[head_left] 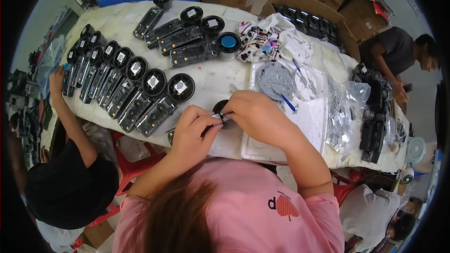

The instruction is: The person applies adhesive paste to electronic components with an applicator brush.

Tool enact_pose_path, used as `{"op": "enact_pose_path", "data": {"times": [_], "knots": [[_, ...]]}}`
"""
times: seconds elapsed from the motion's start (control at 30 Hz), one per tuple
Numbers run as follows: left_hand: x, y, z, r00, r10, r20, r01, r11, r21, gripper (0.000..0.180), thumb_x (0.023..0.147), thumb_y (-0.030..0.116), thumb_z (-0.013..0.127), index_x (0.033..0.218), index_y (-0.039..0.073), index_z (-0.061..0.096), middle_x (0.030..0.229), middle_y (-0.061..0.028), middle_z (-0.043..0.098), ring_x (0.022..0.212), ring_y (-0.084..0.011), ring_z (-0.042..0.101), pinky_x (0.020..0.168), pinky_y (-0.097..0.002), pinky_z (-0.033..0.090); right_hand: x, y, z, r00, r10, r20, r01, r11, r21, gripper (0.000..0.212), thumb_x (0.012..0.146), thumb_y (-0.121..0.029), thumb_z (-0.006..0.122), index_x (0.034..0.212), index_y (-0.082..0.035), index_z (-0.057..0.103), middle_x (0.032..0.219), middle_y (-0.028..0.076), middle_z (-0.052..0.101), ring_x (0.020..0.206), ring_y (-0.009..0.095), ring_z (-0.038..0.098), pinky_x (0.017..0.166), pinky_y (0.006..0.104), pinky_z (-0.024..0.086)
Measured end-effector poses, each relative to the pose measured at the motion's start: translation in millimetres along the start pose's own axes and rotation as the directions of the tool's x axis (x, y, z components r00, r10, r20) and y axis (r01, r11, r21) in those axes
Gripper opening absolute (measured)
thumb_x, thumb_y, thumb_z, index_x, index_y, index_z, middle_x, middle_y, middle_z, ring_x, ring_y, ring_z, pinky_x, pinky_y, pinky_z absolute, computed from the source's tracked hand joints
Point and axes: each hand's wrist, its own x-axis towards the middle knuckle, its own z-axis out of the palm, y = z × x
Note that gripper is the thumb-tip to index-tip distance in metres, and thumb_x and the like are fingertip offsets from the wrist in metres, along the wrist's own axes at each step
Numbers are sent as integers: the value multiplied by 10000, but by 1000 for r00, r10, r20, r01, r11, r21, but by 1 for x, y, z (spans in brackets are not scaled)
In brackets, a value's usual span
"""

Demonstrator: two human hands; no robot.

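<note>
My left hand (194,129) is closed in a pinch, with a small white piece (216,116) at its fingertips. Right beside it, my right hand (257,115) pinches at the same spot; its fingers hide what they hold. Under both hands lies a black device with a round black head (228,122), mostly covered by my fingers. Its long body shows only as a dark end (170,135) left of my left hand. Similar devices stand in a slanted row on the left, such as one with a round head (181,87) bearing a white square.
A white tray (307,136) at my right holds a tub of grey putty-like material (275,80) and blue sticks. Beyond are patterned cloth (265,40) and plastic bags of small pieces (342,126). A co-worker's hand (57,77) touches the row's left end; another person stands at right.
</note>
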Motion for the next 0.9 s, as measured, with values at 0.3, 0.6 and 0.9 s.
{"op": "enact_pose_path", "data": {"times": [0.3, 0.6, 0.9], "knots": [[4, 3, -1, 1000, 28, 6, -28, 1000, 4, 203, 757, -44, 727, 933, 25, 650, 888, -107, 563, 783, -239, 567, 682, -309, 464, -10, 0, 16, 984, -79, -162, 72, 996, -52, 109, 744, -34, 650, 853, -32, 640, 851, 111, 554, 833, 315, 574, 708, 398, 485], [4, 7, 1, 1000, -11, -3, 11, 999, 35, 241, 769, -6, 705, 998, 30, 641, 883, -117, 545, 786, -284, 556, 664, -358, 449, -12, -2, 14, 984, -52, -171, 40, 996, -74, 151, 725, -38, 656, 876, -48, 665, 893, 96, 560, 855, 290, 562, 721, 369, 478], [7, 6, 0, 998, 25, 49, -30, 993, 111, 337, 766, -13, 697, 1099, 17, 653, 889, -120, 532, 794, -274, 534, 691, -353, 434, -25, -14, 24, 987, -51, -151, 3, 954, -301, 229, 741, -79, 625, 957, -50, 696, 997, 104, 578, 919, 284, 557, 794, 354, 493]]}}
